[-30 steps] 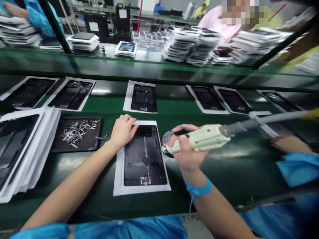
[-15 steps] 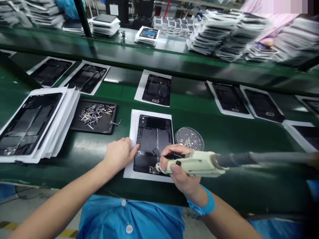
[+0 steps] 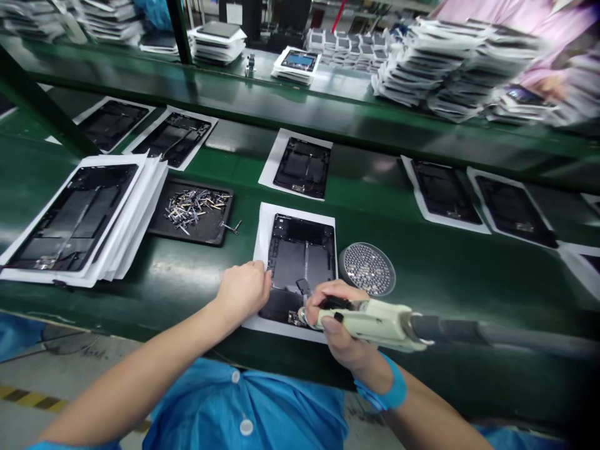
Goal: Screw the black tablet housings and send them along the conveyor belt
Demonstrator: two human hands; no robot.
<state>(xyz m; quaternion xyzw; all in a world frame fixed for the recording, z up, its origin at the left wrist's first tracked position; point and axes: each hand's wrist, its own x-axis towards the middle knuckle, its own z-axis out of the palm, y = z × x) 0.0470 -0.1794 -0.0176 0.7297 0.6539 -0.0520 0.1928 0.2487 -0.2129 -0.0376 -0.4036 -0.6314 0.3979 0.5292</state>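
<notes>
In front of me an opened black tablet housing (image 3: pixel 300 250) lies on a white sheet (image 3: pixel 263 231). My left hand (image 3: pixel 244 289) is closed at the housing's left edge, its fingers curled and partly hidden. My right hand (image 3: pixel 344 325) grips a pale green electric screwdriver (image 3: pixel 382 322) with a grey cable (image 3: pixel 497 334) running off to the right. The screwdriver's tip meets the small circuit board (image 3: pixel 296 317) at the housing's lower end. Just right of the housing sits a round dish (image 3: pixel 368 269) of small shiny screws or beads, too small to tell which.
At left stands a stack of tablet housings with sheets (image 3: pixel 75 219). Beside it, a black tray (image 3: pixel 162 215) holds many small metal parts, one (image 3: pixel 232 228) over its edge. More housings (image 3: pixel 304 165) lie along the green bench. A raised shelf (image 3: pixel 328 109) carries paper stacks; a person in pink (image 3: pixel 539 37) is behind.
The view has shifted slightly, so the bench scene sits further right. My left thumb has drawn in toward the fingers. The screwdriver's tip stays at the circuit board.
</notes>
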